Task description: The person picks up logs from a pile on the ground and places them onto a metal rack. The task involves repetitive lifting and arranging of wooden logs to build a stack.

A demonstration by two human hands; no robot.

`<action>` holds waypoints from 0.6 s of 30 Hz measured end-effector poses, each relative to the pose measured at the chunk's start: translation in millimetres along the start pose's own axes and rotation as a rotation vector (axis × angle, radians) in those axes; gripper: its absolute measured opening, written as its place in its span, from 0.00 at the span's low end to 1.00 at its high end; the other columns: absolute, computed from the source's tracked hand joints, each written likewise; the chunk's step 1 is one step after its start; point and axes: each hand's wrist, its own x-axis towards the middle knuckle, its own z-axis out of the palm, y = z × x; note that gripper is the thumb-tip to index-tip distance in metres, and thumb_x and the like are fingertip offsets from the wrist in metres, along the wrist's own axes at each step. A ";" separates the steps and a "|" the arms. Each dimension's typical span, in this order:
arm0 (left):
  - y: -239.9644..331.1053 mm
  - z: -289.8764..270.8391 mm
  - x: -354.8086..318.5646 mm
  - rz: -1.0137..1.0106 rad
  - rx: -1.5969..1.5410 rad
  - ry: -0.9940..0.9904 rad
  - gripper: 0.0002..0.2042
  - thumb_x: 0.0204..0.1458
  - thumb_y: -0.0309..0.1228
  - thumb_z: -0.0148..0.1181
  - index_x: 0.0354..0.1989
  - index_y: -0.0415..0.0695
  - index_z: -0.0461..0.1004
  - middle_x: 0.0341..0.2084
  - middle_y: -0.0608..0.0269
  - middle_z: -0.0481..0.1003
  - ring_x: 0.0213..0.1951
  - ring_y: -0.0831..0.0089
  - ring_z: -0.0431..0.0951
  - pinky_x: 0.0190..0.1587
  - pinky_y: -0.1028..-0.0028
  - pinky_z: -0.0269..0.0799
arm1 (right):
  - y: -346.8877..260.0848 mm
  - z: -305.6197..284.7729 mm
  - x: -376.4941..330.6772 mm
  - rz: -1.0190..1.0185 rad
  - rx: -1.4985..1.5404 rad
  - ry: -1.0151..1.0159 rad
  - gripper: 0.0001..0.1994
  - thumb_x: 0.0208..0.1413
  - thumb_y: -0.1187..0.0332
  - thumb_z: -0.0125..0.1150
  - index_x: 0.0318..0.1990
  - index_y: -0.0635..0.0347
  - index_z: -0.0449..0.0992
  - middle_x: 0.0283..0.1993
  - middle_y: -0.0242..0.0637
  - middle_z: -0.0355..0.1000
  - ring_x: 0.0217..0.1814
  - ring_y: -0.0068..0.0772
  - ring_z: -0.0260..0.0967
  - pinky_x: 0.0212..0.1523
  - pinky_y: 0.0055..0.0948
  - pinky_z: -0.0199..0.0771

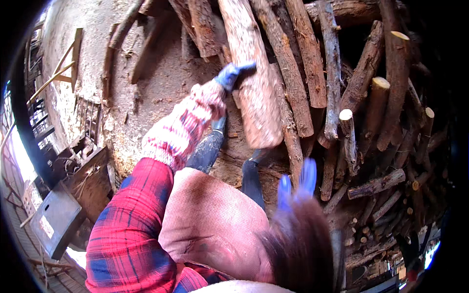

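Note:
A thick, rough-barked log (254, 88) slants in front of me, its near end smeared by motion. My left hand (232, 77), in a blue glove, grips its left side with a digit laid over the bark; the other fingers are hidden. My right hand (298, 183), also blue-gloved, is apart from this log with its fingers spread and nothing between them. Dark hair hides the lower part of that hand. Just beyond the right fingertips lies a thinner log (292, 151).
A large heap of logs (361, 93) fills the right side, several with pale cut ends. More logs (200, 27) lie at the far side. To the left are a grey metal panel (56, 219) and a wooden frame (75, 61). My legs stand on bare dirt ground (166, 73).

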 end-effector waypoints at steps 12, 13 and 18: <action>122.7 293.0 -310.4 -0.738 -0.495 0.350 0.29 0.50 0.42 0.63 0.57 0.38 0.66 0.49 0.52 0.74 0.49 0.61 0.76 0.57 0.59 0.67 | -138.4 26.2 -218.2 0.758 1.042 -0.397 0.33 0.52 0.68 0.62 0.64 0.63 0.53 0.56 0.44 0.65 0.54 0.40 0.69 0.55 0.38 0.72; 129.6 312.2 -330.9 -0.783 -0.419 0.344 0.29 0.52 0.44 0.61 0.57 0.36 0.66 0.49 0.54 0.74 0.50 0.62 0.75 0.59 0.62 0.65 | -149.3 18.8 -247.3 0.729 1.091 -0.375 0.32 0.52 0.69 0.63 0.63 0.64 0.55 0.54 0.43 0.66 0.51 0.38 0.70 0.52 0.37 0.73; 162.6 405.9 -391.6 -0.747 0.075 -0.063 0.27 0.57 0.46 0.55 0.56 0.36 0.68 0.49 0.61 0.73 0.51 0.72 0.71 0.59 0.71 0.61 | -177.1 -36.5 -391.7 0.543 0.954 -0.129 0.37 0.48 0.68 0.68 0.63 0.63 0.54 0.57 0.41 0.63 0.56 0.35 0.65 0.56 0.35 0.67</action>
